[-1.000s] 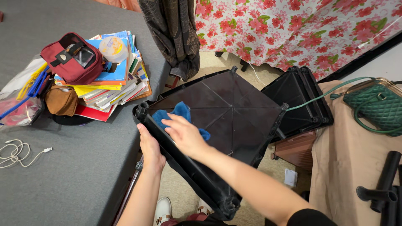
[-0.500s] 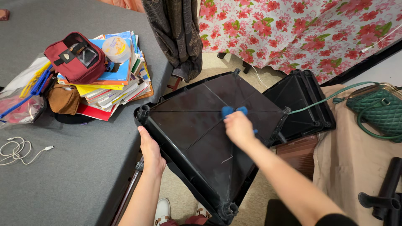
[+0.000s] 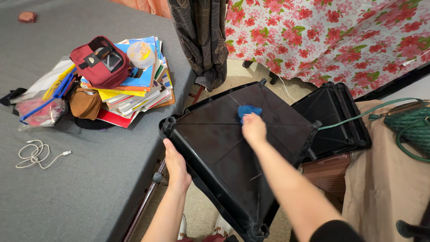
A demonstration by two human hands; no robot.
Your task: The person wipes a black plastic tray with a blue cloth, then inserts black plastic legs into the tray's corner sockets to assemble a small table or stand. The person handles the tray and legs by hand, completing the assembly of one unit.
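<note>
Two bare hands work on a black plastic tray (image 3: 224, 152), a broad square shelf with raised ribs crossing its flat face, which lies tilted over the gap between a grey bed (image 3: 67, 192) and a second black tray (image 3: 333, 118) of the same kind behind it. The left hand (image 3: 175, 166) grips the near-left rim of the tray, fingers curled over the edge close to its corner, steadying it. The right hand (image 3: 253, 128) is closed on a blue cloth (image 3: 249, 110), pressing it flat against the upper middle of the tray's face, just where the ribs meet; the cloth shows beyond the knuckles. On the bed to the left stands a pile of books (image 3: 136, 92) with a dark red pouch (image 3: 101, 60) and a round lidded tub (image 3: 140, 54) on top, a brown pouch (image 3: 85, 103) and a clear plastic bag (image 3: 42, 101) beside it, and a coiled white cable (image 3: 36, 154) lying well apart, nearer the viewer. A dark patterned curtain (image 3: 199, 40) hangs behind the tray, next to a red floral cloth (image 3: 331, 36). At the right edge a green quilted handbag (image 3: 410, 127) rests on a tan cover (image 3: 385, 188), its strap trailing toward the second tray.
</note>
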